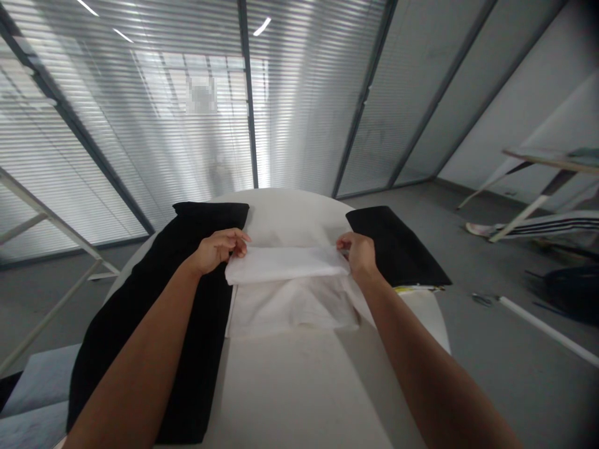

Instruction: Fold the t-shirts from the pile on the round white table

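A white cloth (285, 265), part of it folded into a band, lies in the middle of the round white table. The lower layer spreads toward me, slightly wrinkled. At the band's far left corner, my left hand (219, 251) has its fingers curled in on the fabric. My right hand (359, 252) pinches the far right corner, fingertips partly hidden. Black fabric (135, 312) stretches along the left of the table, beneath my left forearm. A flat black piece (397, 243) lies just beyond my right hand.
The round white table (299, 386) has its curved edge on both sides. Glass partitions with blinds (299, 93) stand behind it. A metal frame (51, 212) is at left. To the right are another table (552, 159) and a white pole (547, 330) near the floor.
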`<state>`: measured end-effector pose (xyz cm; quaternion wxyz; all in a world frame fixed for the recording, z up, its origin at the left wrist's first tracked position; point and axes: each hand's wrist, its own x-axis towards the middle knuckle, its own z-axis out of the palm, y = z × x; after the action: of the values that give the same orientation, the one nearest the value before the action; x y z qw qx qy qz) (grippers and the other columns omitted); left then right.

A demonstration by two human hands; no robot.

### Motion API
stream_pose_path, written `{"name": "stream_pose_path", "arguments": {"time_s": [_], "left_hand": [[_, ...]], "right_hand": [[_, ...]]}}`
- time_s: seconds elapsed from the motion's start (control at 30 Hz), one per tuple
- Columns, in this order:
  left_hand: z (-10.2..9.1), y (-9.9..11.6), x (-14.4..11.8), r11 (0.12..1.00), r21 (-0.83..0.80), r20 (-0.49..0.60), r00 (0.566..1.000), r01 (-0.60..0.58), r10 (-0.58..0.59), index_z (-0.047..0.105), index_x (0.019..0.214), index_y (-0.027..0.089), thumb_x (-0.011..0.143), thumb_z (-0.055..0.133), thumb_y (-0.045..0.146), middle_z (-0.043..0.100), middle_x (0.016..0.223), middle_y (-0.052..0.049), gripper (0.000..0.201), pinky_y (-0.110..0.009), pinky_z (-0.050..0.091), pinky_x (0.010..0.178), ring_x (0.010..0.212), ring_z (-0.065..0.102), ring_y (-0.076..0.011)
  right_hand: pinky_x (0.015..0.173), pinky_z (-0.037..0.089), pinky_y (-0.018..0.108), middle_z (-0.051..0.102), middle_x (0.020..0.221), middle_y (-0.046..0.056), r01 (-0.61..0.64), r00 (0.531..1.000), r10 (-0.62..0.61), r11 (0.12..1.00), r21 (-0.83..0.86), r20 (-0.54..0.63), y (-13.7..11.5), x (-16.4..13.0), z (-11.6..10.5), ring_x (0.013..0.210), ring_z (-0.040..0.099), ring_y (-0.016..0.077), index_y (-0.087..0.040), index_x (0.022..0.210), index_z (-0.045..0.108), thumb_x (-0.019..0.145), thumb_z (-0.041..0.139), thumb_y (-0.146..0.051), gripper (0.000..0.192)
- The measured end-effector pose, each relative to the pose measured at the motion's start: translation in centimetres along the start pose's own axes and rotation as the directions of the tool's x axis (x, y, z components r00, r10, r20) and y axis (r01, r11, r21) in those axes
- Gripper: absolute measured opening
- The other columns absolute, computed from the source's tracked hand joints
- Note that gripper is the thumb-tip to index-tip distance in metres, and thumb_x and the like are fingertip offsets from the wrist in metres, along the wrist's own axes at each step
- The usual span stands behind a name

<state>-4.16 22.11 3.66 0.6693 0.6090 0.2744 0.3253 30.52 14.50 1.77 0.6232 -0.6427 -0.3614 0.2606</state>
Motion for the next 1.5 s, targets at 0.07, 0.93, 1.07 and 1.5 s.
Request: {"name": "stream_pose_path", "arguments": {"time_s": [0.07,0.93,1.07,1.5], "left_hand": [[0.0,0.1,0.0,1.000,-0.002,-0.003,1.000,0.015,-0.015,0.070,0.096,0.011,0.063,0.055,0.020,0.067,0.080,-0.009,0.038,-0.028,0.041,0.062,0.067,0.057,-0.0160],[8.3,-0.9,1.3,0.207,0.977,-0.093,0.969,0.045,0.230,0.062,0.123,0.019,0.092,0.042,0.037,0.061,0.125,-0.015,0.041,-0.051,0.032,0.106,0.122,0.051,-0.0314],[10.8,-3.4,1.1,0.093,0.995,-0.057,0.974,0.037,0.219,0.052,0.136,0.022,0.095,0.035,0.044,0.054,0.138,-0.016,0.049,-0.060,0.017,0.111,0.130,0.044,-0.0346],[9.4,-3.3,1.2,0.059,0.992,-0.123,0.972,0.114,0.200,0.058,0.129,0.022,0.094,0.032,0.055,0.064,0.124,-0.015,0.055,-0.048,0.033,0.100,0.114,0.056,-0.0331]], "right_hand": [[0.049,0.036,0.025,0.058,0.055,0.004,0.029,1.000,-0.029,0.999,-0.034,0.000,-0.2,-0.2,0.1,0.058,0.053,0.0165,-0.016,0.054,0.064,0.057,0.047,-0.033,0.024],[0.110,0.030,0.042,0.063,0.127,0.009,0.667,0.743,-0.347,0.311,-0.677,0.572,-2.6,-6.8,2.9,0.123,0.051,0.0261,-0.019,0.129,0.060,0.096,0.037,-0.031,0.043],[0.114,0.021,0.050,0.045,0.149,0.008,0.737,0.674,-0.213,0.255,-0.626,0.707,-0.8,-7.4,3.8,0.139,0.035,0.0271,-0.024,0.145,0.043,0.101,0.024,-0.044,0.052],[0.111,0.023,0.057,0.037,0.154,0.009,0.652,0.747,-0.065,0.263,-0.711,0.661,0.8,-5.0,3.0,0.141,0.031,0.0338,-0.027,0.151,0.032,0.099,0.018,-0.057,0.061]]}}
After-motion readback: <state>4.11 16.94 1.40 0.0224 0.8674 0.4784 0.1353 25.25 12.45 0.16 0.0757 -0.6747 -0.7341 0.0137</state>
